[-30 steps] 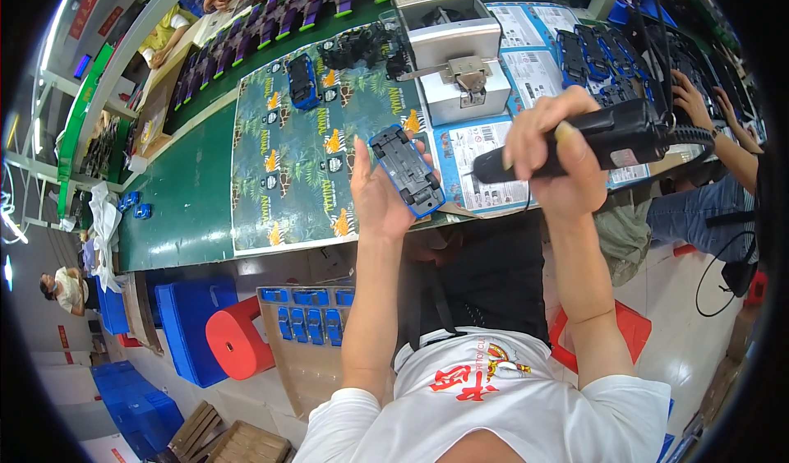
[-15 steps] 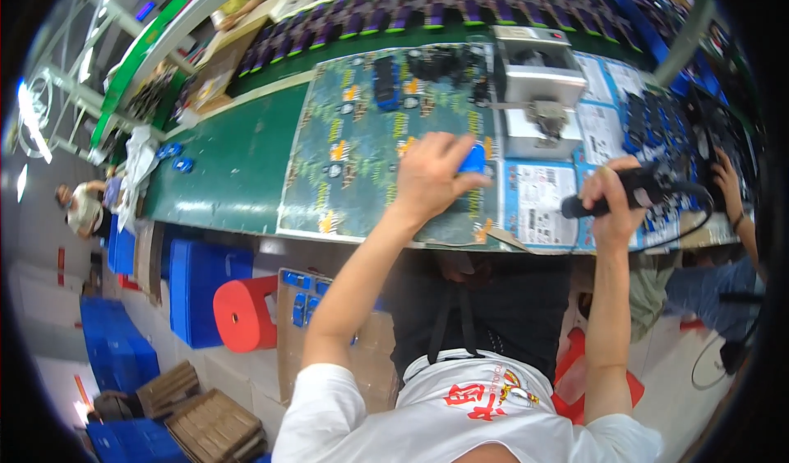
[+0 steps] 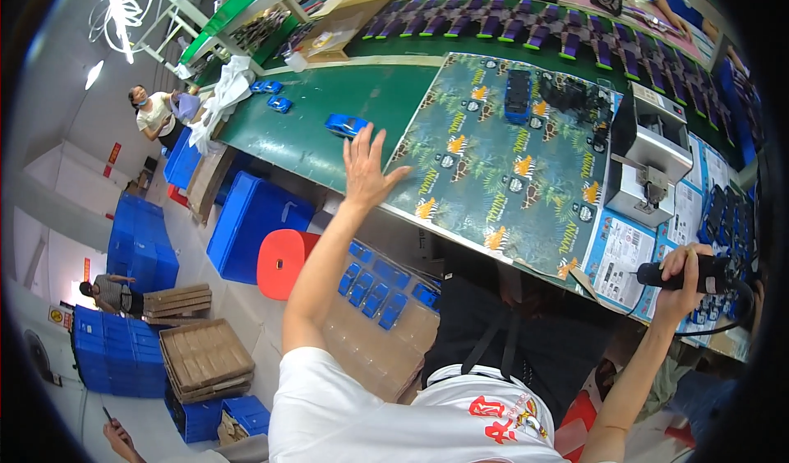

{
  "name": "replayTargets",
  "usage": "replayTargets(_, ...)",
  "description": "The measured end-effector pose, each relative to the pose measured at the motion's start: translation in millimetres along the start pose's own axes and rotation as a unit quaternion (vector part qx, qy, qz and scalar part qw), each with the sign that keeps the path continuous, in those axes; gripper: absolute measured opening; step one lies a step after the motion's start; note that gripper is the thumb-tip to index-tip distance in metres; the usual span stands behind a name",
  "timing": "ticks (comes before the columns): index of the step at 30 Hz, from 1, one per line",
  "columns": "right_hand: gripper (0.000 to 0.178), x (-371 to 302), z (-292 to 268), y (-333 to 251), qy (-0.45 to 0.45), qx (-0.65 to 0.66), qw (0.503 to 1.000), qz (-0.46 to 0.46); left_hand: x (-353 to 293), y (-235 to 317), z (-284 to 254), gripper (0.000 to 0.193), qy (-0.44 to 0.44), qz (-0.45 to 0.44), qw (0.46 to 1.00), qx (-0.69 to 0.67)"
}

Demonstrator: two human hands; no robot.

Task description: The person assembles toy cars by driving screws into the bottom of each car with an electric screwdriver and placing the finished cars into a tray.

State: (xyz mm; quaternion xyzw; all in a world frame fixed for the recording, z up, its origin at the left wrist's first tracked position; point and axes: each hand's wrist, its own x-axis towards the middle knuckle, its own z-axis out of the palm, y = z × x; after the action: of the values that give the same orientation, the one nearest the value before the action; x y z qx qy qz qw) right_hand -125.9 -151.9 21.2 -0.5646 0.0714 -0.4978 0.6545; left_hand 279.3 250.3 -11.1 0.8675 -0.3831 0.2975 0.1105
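My left hand [image 3: 366, 165] is stretched out over the green workbench [image 3: 329, 118], fingers spread and empty. Just beyond its fingertips a small blue toy car [image 3: 345, 124] sits on the green surface. My right hand [image 3: 679, 276] is at the right, closed around a black electric screwdriver [image 3: 699, 274] with a cable trailing off it. A patterned mat [image 3: 501, 175] lies on the bench between my hands, with a dark blue toy car body [image 3: 518, 95] and black parts [image 3: 575, 97] at its far end.
A grey metal fixture [image 3: 649, 155] stands right of the mat. Two more blue toy cars [image 3: 273, 95] lie further left on the bench. Blue crates [image 3: 246, 216], a red stool [image 3: 279, 262] and cardboard trays [image 3: 205, 356] are on the floor. Other people stand at the left.
My left hand has put the blue toy car down on the green bench to the left and let go. My right hand has lowered with the screwdriver. My view has swung left.
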Motion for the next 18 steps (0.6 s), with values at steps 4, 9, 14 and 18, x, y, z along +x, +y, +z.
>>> replayTargets(4, 0.009, 0, 6, -1, 0.011, -0.006, 1.000, -0.009, -7, 17, -4, 0.056, 0.080, -0.026, 0.995, -0.047)
replayTargets(9, 0.009, -1, 2, -3, -0.005, -0.001, 1.000, -0.001, -7, 128, -5, 0.042, 0.100, 0.068, 0.967, -0.222)
replayTargets(14, 0.019, -23, -5, -54, -0.038, 0.037, 0.999, -0.012, 5, 288, -22, 0.032, 0.091, 0.164, 0.869, -0.458)
replayTargets(18, 0.035, -34, -2, -83, -0.079, 0.077, 0.994, -0.001, 5, 385, -29, 0.032, -0.002, 0.172, 0.805, -0.568)
